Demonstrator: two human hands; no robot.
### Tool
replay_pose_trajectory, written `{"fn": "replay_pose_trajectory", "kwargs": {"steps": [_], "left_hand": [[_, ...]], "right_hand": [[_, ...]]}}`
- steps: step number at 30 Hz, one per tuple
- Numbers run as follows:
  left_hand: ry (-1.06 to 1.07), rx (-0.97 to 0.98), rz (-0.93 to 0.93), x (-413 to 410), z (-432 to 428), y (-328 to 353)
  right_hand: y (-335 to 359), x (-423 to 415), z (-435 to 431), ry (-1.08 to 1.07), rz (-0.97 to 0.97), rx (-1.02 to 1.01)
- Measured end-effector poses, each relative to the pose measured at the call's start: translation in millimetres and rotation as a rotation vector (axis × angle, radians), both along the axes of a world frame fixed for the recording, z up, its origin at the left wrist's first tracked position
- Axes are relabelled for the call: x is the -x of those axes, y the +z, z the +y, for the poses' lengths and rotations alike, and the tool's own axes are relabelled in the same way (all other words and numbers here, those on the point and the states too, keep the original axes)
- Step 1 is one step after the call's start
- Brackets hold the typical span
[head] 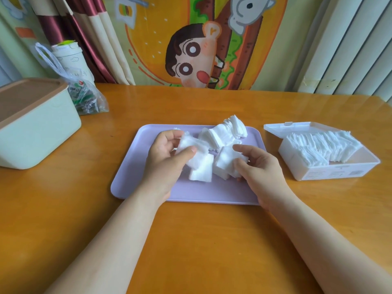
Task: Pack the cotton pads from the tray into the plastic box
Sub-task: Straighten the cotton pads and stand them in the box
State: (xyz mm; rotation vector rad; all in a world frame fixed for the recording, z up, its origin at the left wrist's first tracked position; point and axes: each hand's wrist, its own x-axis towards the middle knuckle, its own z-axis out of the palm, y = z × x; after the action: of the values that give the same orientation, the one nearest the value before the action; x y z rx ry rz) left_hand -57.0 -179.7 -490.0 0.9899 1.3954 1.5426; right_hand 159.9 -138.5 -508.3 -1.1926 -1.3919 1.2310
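So right now the right-hand grip (pixel 261 166) is pinching a small stack of cotton pads (pixel 226 164) over the lilac tray (pixel 212 194), and the left-hand grip (pixel 165 158) is curling round a looser bunch. The plastic box (pixel 339 172) is sitting open on the table (pixel 191 240) just right of the tray, partly filled, so it's lying much nearer the right hand. I'm guessing that stack is heading rightward first. More pads are waiting at the tray's back.

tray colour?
Pale lilac tray, plain with no pattern, seen in the head view, the only one.
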Motion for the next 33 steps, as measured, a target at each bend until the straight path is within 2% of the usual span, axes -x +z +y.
{"fn": "replay_pose_trajectory", "kwargs": {"steps": [3, 7, 11, 14, 17, 20, 27, 31, 33], "left_hand": [[-0.05, 0.016, 0.049, 0.3, 1.0, -5.9], [-0.031, -0.048, 0.013, 0.2, -1.8, 0.2], [-0.256, -0.108, -0.133, -2.0, -6.6, 8.5], [-0.327, -0.008, -0.016, -13.7, -9.4, 2.0], [-0.333, 0.026, 0.098, -19.7, -11.2, -2.9], [-0.287, 0.023, 0.112, -19.7, -10.3, -3.4], [-0.189, 0.02, 0.138, -24.1, -8.8, -3.4], [-0.123, -0.011, 0.289, -29.4, -6.4, -5.2], [-0.083, -0.027, 0.396, -27.5, -4.8, -7.8]], "right_hand": [[1.3, -0.3, -0.9, 0.008, 0.002, 0.012], [3.7, 0.2, -2.0, 0.007, 0.043, 0.027], [6.3, 0.4, -2.4, 0.019, 0.122, 0.046], [7.9, -1.3, -2.4, 0.051, 0.126, 0.048], [5.8, -1.7, -2.5, 0.094, 0.046, 0.03], [1.5, -2.2, -0.8, 0.136, 0.012, 0.015], [0.4, -2.6, -1.6, 0.215, 0.077, -0.024], [2.8, -2.8, -3.1, 0.311, 0.111, -0.046], [3.0, 0.8, -5.6, 0.29, 0.069, -0.109]]}}
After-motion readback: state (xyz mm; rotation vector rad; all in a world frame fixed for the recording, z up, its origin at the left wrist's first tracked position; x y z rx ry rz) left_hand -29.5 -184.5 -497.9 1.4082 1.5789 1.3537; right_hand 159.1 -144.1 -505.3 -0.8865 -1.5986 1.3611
